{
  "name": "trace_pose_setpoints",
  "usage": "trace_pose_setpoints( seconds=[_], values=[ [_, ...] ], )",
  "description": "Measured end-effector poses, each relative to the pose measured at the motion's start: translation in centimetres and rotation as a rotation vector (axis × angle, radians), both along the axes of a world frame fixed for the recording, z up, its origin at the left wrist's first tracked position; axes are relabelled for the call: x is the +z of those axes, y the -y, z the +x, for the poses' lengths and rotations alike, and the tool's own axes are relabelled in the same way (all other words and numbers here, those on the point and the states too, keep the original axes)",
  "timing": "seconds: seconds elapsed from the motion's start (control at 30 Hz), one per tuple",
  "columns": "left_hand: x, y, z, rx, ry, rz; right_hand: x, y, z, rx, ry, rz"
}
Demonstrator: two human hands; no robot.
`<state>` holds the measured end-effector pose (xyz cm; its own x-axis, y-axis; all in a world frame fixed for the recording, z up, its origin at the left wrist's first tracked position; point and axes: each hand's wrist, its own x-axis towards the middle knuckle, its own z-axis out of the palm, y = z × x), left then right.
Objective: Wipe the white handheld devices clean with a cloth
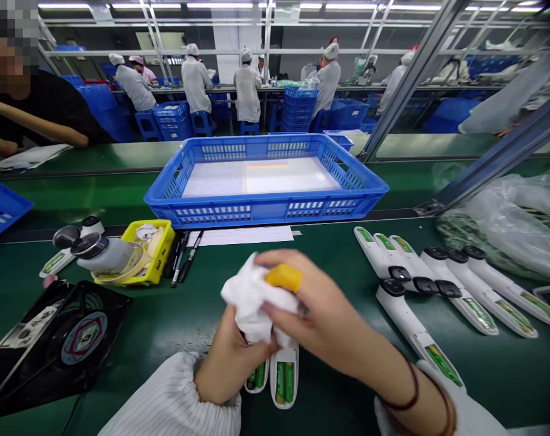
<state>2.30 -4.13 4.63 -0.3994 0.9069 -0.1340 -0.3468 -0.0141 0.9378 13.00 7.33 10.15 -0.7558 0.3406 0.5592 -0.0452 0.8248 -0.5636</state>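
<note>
My right hand (pixel 323 306) pinches a crumpled white cloth (pixel 248 297), with a yellow finger cover (pixel 284 278) on one finger. My left hand (pixel 234 363) is curled closed just below, against the cloth; a dark edge shows there, but what it grips is mostly hidden. Under my hands, the handle ends of two white handheld devices, shaped like thermometer guns, show: a left device (pixel 258 386) partly covered by my left hand and a right device (pixel 284 402). Green batteries sit in their open handles.
Several similar devices (pixel 411 324) lie on the right, near clear plastic bags (pixel 515 206). A blue crate (pixel 266 212) stands ahead. Pens (pixel 191 257), a yellow tray (pixel 161 260), a pump bottle (pixel 105 254) and a black fan (pixel 52 345) are left. A person (pixel 43 109) sits across.
</note>
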Motion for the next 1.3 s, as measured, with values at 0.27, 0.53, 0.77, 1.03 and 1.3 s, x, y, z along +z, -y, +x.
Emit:
trace_pose_setpoints(
  seconds=[0.27, 0.53, 0.77, 1.03, 1.3],
  values=[
    [0.5, 0.3, -0.3, -0.103, 0.041, -0.007, -1.2, -2.5, -0.4, -0.316, -0.222, -0.518],
    [0.3, 0.4, -0.3, -0.115, 0.09, 0.021, 0.5, -0.9, 0.9, -0.196, -0.276, -0.277],
    [-0.8, 0.0, -1.0, -0.141, -0.094, 0.031, -1.5, 1.0, -1.5, -0.29, -0.036, -0.112],
    [0.0, 0.2, -1.0, -0.187, 0.079, 0.061, -1.6, -2.2, 0.3, -0.328, -0.305, -0.814],
    [-0.2, -0.2, -1.1, -0.108, 0.036, 0.157, -1.2, -1.5, 1.1, 0.027, 0.053, -0.584]
  ],
)
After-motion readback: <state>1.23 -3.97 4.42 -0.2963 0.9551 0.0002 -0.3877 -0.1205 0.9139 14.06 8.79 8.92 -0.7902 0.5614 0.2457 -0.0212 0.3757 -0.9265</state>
